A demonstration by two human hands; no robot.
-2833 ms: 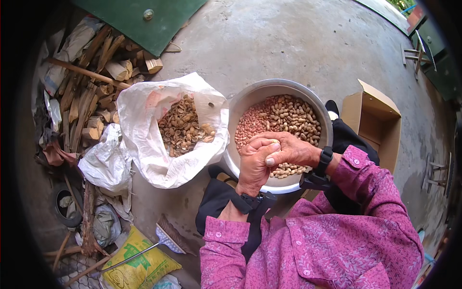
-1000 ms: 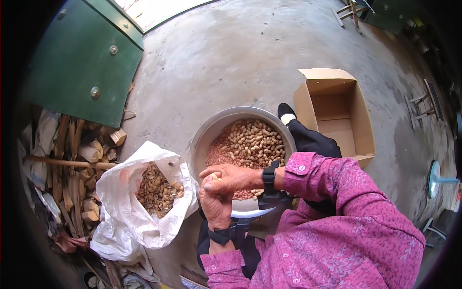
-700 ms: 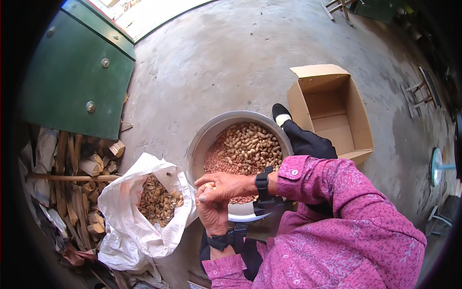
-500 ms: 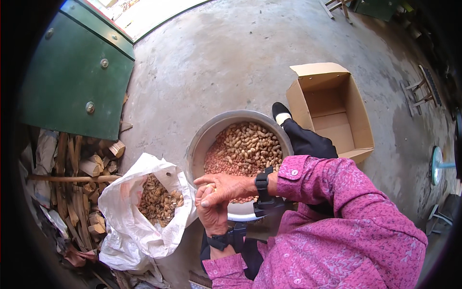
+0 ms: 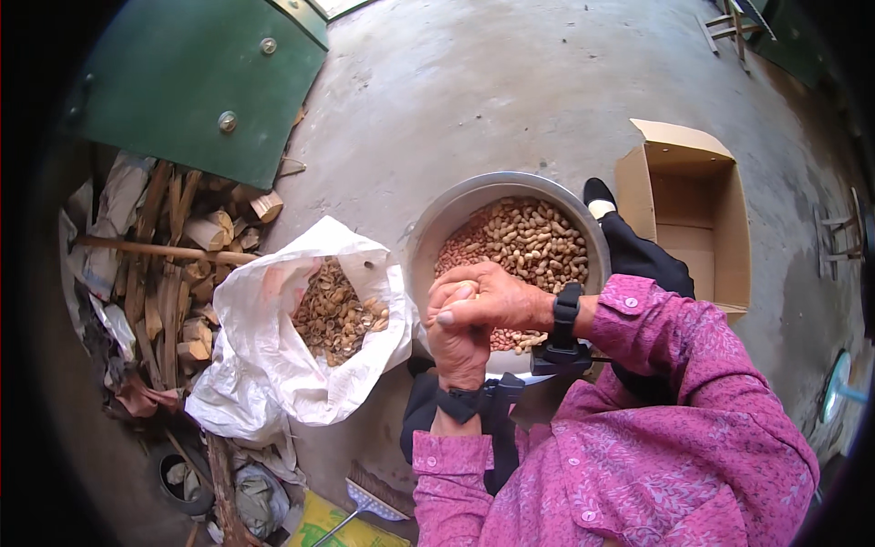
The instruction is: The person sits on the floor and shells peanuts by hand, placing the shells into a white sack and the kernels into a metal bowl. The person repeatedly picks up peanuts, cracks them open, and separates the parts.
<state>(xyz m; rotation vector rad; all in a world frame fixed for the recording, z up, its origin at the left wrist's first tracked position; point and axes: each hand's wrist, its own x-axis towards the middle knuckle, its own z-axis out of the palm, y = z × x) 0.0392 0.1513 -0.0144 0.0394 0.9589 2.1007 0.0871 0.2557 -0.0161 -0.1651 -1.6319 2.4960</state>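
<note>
My left hand (image 5: 458, 351) and my right hand (image 5: 507, 299) are pressed together above the left rim of a metal basin (image 5: 422, 244). The fingers of both are closed, the right ones wrapped over the left. Whatever lies between the palms is hidden. Inside the basin, unshelled peanuts (image 5: 540, 239) are heaped at the far right, and reddish shelled peanuts (image 5: 463, 248) spread along the left and near side. A white woven sack (image 5: 264, 314) stands open left of the basin, with broken peanut shells (image 5: 330, 314) in it.
Right of the basin, beyond my foot, stands an open cardboard box (image 5: 638, 196). Chopped firewood (image 5: 169, 273) is piled at the left below a green door-like panel (image 5: 200, 82). A brush (image 5: 374, 497) and a yellow bag (image 5: 319, 520) lie at the near edge. A wooden stool (image 5: 729, 32) stands far right.
The view has shifted, so the basin, sack and box appear farther right and higher. My hands stay clasped, now closed more tightly over the basin's left rim.
</note>
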